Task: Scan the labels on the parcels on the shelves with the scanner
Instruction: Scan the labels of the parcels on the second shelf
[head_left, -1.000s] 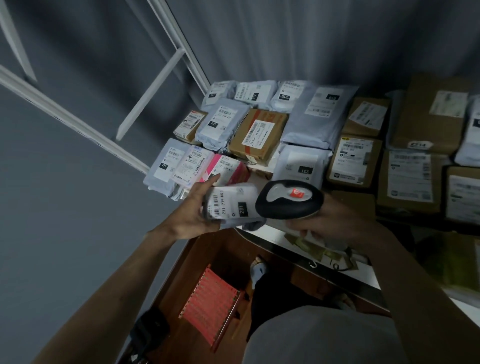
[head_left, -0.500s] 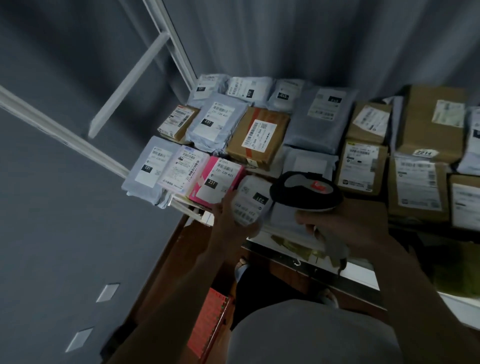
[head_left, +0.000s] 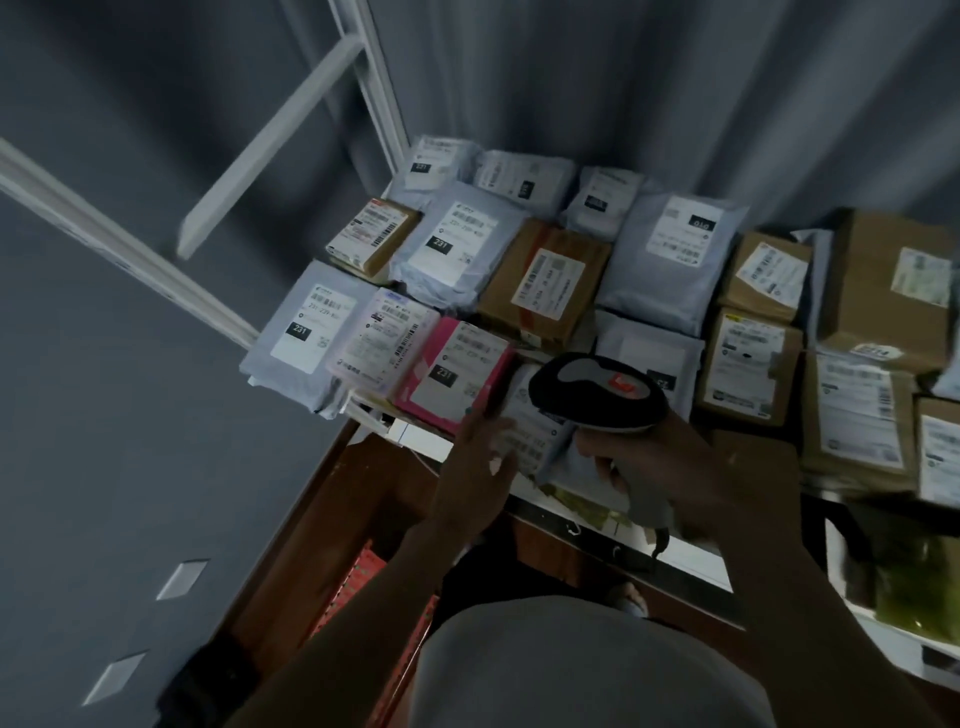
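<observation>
Shelf (head_left: 696, 564) carries parcels laid flat, labels up, in rows. Right hand (head_left: 670, 462) grips the handle of the scanner (head_left: 597, 392), fingers curled round it; the scanner's black head sits over the front row, at about 5 o'clock from the brown box (head_left: 545, 280). Left hand (head_left: 480, 467) lies at the shelf's front edge with fingers straight, fingertips resting on the white parcel (head_left: 535, 431) that sits partly under the scanner head; this grip is apart, not clamped. The pink parcel (head_left: 452, 374) lies just beside the white parcel, at its 10 o'clock, label showing "231". At 9 o'clock from the pink parcel lie a pale labelled parcel (head_left: 387, 338) and a grey bag (head_left: 306, 332). Cardboard boxes (head_left: 748, 364) stand at 3 o'clock from the scanner. Label text is blurred
</observation>
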